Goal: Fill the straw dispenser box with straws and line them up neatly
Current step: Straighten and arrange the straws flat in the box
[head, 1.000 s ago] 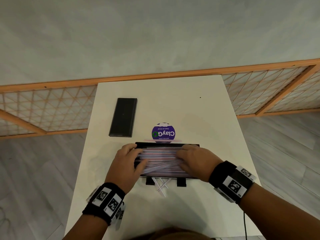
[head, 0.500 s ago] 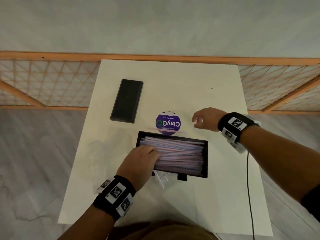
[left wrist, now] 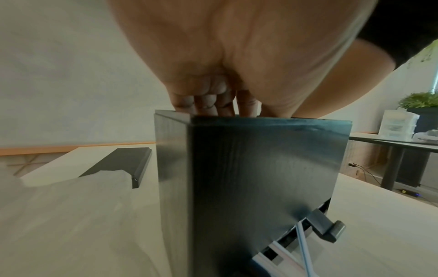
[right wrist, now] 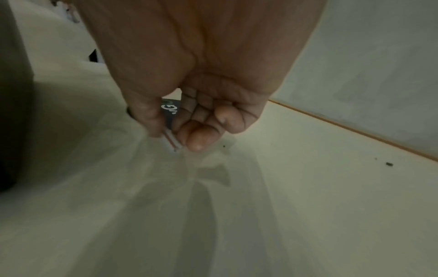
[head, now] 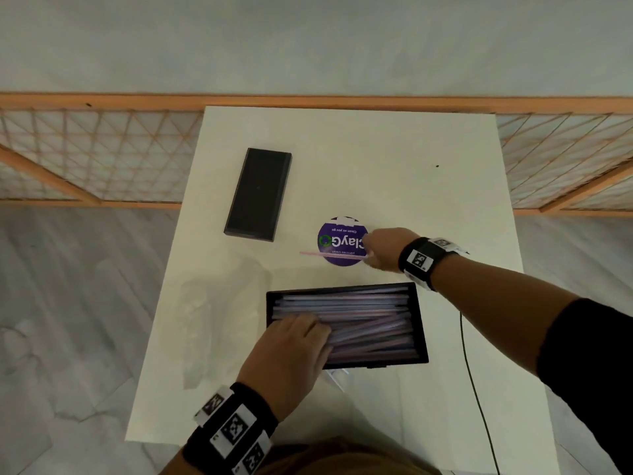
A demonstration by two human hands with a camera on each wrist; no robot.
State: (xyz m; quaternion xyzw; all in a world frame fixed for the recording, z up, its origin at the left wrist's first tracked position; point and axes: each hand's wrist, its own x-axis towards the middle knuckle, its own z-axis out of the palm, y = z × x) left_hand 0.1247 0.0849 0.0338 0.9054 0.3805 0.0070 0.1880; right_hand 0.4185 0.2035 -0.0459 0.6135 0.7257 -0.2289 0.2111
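Head view, right hand [head: 383, 248] fingers pinching stray straw [head: 334, 254] over purple sticker [head: 340, 240], black lid [head: 258, 194] beyond

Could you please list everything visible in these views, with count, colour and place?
table: one, white, centre.
dispenser box: one, black, near middle of table.
straws: many, pinkish and bluish, in the box, some slanted.
loose straw: one, pink, across the sticker.
sticker: one, round, purple, beyond the box.
lid: one, black, far left on table.
cable: one, black, table's right side.
lattice rail: one, orange, behind the table.
left hand: one, resting on the straws.
right hand: one, pinching the loose straw's end.
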